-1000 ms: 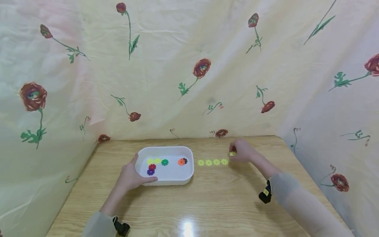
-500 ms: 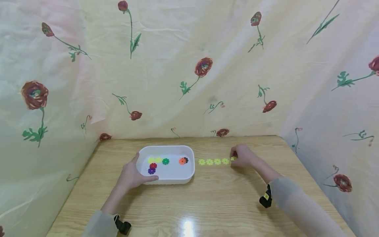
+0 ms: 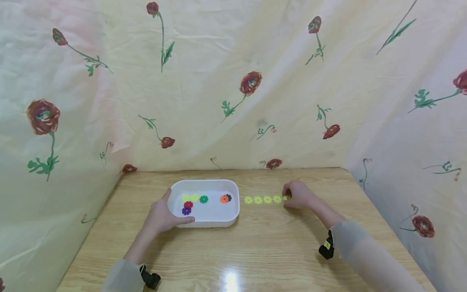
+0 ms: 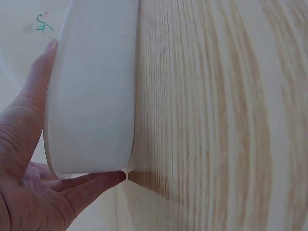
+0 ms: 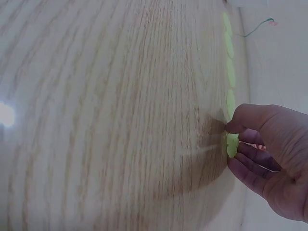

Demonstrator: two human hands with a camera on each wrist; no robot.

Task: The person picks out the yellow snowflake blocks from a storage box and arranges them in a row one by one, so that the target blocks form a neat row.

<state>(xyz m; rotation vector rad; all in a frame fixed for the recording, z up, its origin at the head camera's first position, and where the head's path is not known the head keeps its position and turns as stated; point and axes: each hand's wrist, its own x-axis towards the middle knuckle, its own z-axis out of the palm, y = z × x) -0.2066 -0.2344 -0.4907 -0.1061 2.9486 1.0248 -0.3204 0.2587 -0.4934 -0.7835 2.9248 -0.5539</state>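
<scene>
A row of yellow-green flower-shaped plastic discs [image 3: 268, 199] lies flat to the right of a white plastic tray [image 3: 219, 224]. At the row's right end my right hand [image 3: 300, 195] pinches another yellow-green disc [image 5: 232, 145] between thumb and fingers, close to the tabletop. My left hand [image 3: 160, 214] holds the tray's left end, with the thumb over the near rim and fingers along the end wall. Inside the tray lie yellow discs [image 3: 190, 197], a green disc [image 3: 203, 199], a red one [image 3: 188, 205], a purple one [image 3: 186, 211], an orange one [image 3: 224, 199] and a dark one behind it.
The wooden table [image 3: 233, 247] ends at a flowered cloth [image 3: 204, 101] hung behind and at both sides. A bright glare spot shows near the table's front. Black wrist cameras sit on both forearms.
My right hand has come down slightly toward me with the yellow-green disc, bringing it in line with the row's right end. The left hand and tray have stayed put.
</scene>
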